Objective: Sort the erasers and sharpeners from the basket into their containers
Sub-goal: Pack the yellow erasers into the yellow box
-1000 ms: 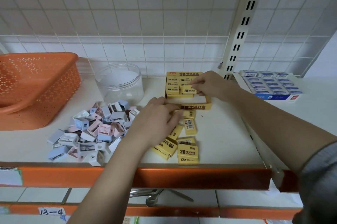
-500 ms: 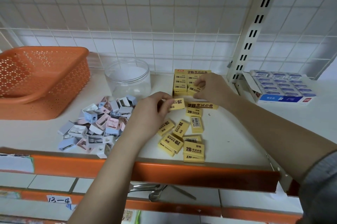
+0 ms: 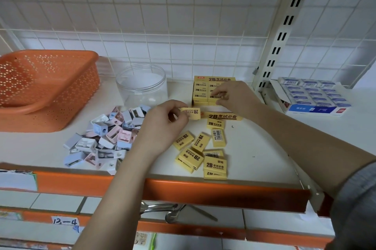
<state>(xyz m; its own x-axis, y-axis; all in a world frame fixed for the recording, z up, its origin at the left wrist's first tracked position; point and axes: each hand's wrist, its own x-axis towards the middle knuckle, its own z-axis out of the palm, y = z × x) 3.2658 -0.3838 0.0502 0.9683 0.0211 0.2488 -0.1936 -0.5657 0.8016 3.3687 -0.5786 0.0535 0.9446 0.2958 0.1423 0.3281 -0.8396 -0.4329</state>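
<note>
white shelf (image 3: 254, 148) is carrying everything: left hand (image 3: 162, 125) is pinching a yellow eraser (image 3: 190, 113) reading "2b", right hand (image 3: 234, 97) is gripping another inside the yellow box (image 3: 203, 86) (fingertips partly hiding it); loose erasers (image 3: 203, 152) and sharpeners (image 3: 107, 137) are lying nearer.

- My left hand (image 3: 162, 127) is out ahead at centre, forearm running up from the lower left, wrist bent a little.
- Left fingers (image 3: 179, 107) are curled, thumb and index pinching a yellow eraser (image 3: 191, 112) by one end, clear of the shelf.
- My right hand (image 3: 234, 97) is further forward, forearm coming in from the lower right, grey sleeve at the elbow.
- Right fingers (image 3: 218, 95) are bent down, tips pinching an eraser in the yellow box (image 3: 203, 90).
- Hands are near each other, not touching.
</note>
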